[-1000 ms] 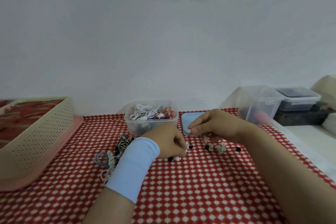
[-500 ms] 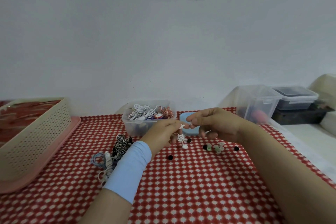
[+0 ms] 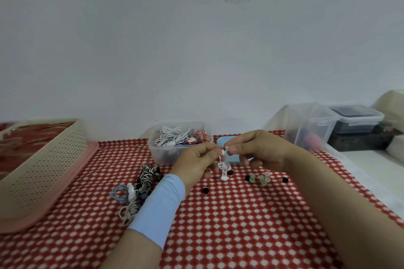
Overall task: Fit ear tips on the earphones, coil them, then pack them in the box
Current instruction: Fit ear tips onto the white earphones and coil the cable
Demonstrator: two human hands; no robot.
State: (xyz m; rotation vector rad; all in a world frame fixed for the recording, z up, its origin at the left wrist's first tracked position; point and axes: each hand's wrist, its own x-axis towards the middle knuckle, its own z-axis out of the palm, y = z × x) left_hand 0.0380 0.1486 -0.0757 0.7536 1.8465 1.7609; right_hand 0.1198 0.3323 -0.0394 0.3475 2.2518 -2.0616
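Nothing readable.
You find no lettering on the box (image 3: 162,156) at 12 o'clock or tub (image 3: 358,130) at 2 o'clock.

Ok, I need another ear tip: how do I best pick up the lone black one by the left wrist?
Pinch the black ear tip across its round sides with thumb and forefinger, coming straight down from above. It lies small and alone on the flat cloth, so every side looks free.
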